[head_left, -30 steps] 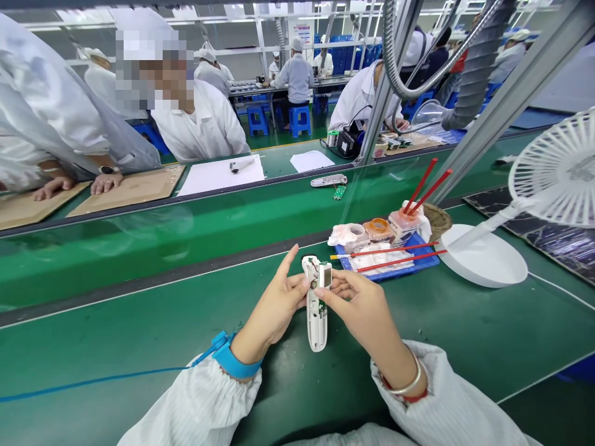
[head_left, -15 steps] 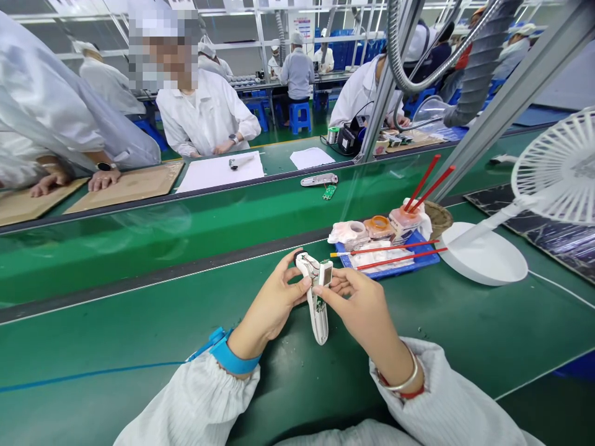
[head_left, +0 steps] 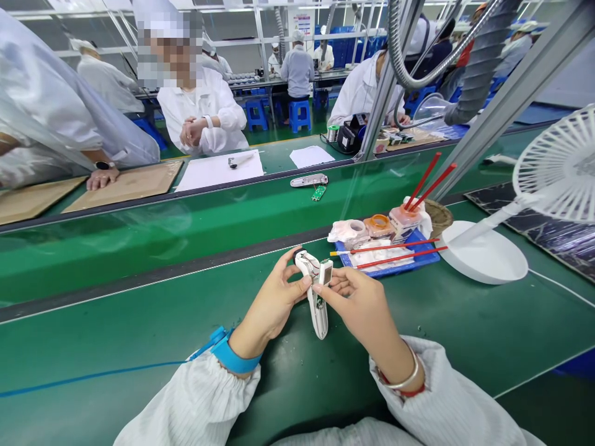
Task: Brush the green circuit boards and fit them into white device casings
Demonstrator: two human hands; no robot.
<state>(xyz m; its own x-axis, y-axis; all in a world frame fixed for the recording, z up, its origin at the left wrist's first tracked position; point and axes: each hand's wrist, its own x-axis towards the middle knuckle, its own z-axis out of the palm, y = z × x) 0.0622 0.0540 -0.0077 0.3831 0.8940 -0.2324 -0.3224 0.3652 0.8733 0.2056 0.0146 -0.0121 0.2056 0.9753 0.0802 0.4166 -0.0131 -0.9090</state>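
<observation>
In the head view my left hand is closed round the upper part of a white plastic housing half, which looks like part of a handheld thermometer. Its black round end points up and away from me, and thin wires lie inside the open shell. My right hand pinches a small circuit board with a display at the shell's right edge. Green board parts show inside the shell below my fingertips. Fingers hide where the display board and housing meet.
A blue tray holds jars, white cloth and red-handled brushes. To its right stands a white fan. Beyond a dark ledge, another shell and green circuit board lie on the green belt. Co-workers sit opposite.
On the belt the other shell and green board have shifted left. A co-worker opposite has brought both hands together off the bench. My hands and the housing have barely moved.
</observation>
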